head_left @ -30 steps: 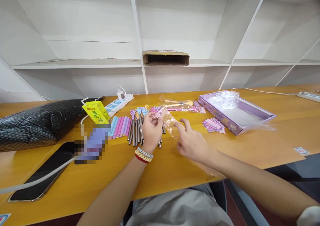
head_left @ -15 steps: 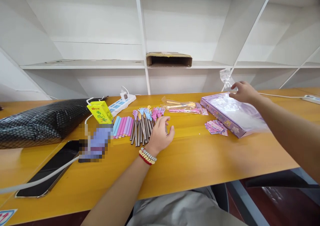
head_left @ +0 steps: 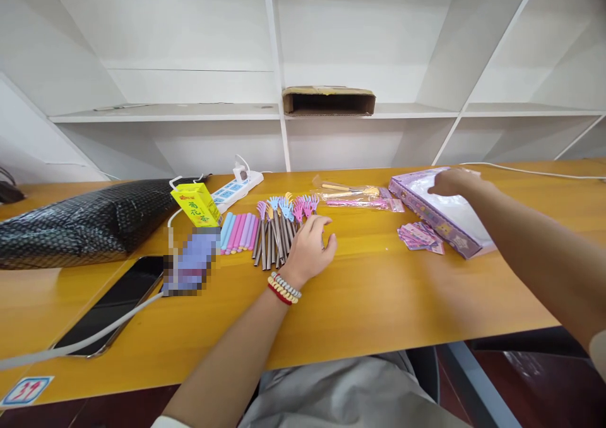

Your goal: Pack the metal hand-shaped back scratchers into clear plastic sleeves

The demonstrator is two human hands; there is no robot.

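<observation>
My left hand [head_left: 310,248] rests at the right side of a bunch of back scratchers [head_left: 274,235]. Its thumb stands apart from loosely bent fingers, with nothing visible in them. These scratchers have metal rods and pink, blue, purple and yellow hand-shaped heads. Left of them lies a row of pastel tubes [head_left: 239,233]. My right hand [head_left: 457,183] is over the far part of a shallow purple box [head_left: 426,212] holding clear plastic. Its thumb shows, but the other fingers are mostly hidden. Small printed cards [head_left: 420,237] lie left of the box.
Clear-wrapped packs [head_left: 362,196] lie behind the cards. At left are a yellow drink carton [head_left: 196,206], a power strip [head_left: 237,189], a black wrapped parcel [head_left: 95,223] and a phone [head_left: 113,308] under a white cable. A cardboard box [head_left: 329,101] sits on the shelf.
My right hand has moved from beside a raised clear plastic bag to over the purple box; that bag no longer shows above it. My left hand stays by the scratchers. The view has shifted slightly.
</observation>
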